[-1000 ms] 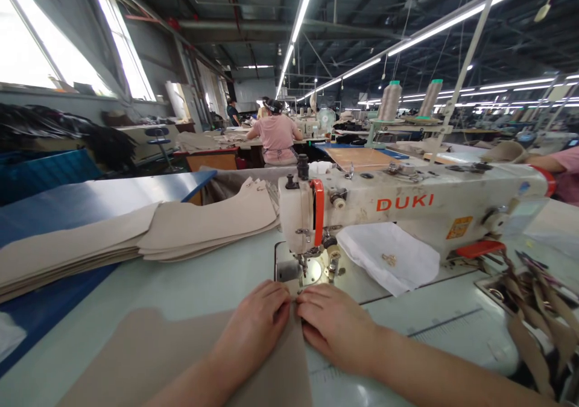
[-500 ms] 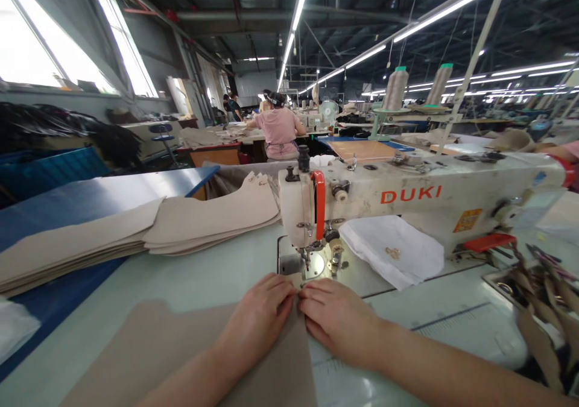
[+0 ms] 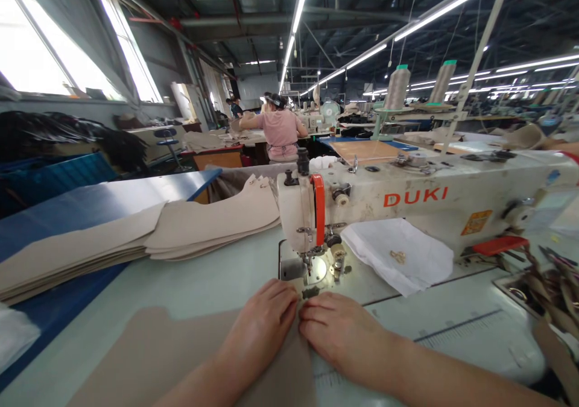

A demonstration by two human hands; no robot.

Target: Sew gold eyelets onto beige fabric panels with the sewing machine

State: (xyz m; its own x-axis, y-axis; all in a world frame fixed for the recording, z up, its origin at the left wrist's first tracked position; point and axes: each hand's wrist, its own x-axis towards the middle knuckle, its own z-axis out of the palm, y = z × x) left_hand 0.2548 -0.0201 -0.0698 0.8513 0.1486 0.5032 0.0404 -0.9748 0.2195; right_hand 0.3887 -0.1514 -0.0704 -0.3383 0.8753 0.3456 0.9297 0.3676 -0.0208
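A large beige fabric panel [image 3: 176, 347] lies on the pale green table, its narrow far end just in front of the sewing machine's needle area [image 3: 312, 268]. My left hand [image 3: 266, 316] rests on that end, fingers bent and pressed together on the cloth. Close beside it, my right hand [image 3: 339, 325] pinches the panel's right edge, its fingertips nearly meeting those of the left. What lies beneath the fingertips is hidden. The white sewing machine [image 3: 357, 196], marked DUKI, stands directly beyond both hands.
Stacked beige panels [image 3: 212, 220] lie at the left, partly over a blue surface [image 3: 181, 184]. A white cloth [image 3: 402, 256] with small metal pieces sits under the machine arm. Straps and tools fill a tray [image 3: 520, 289] at the right. A person in pink [image 3: 280, 126] sits ahead.
The view has shifted slightly. Both hands and the panel's end sit a little farther from the needle, toward me. Their grip looks the same.
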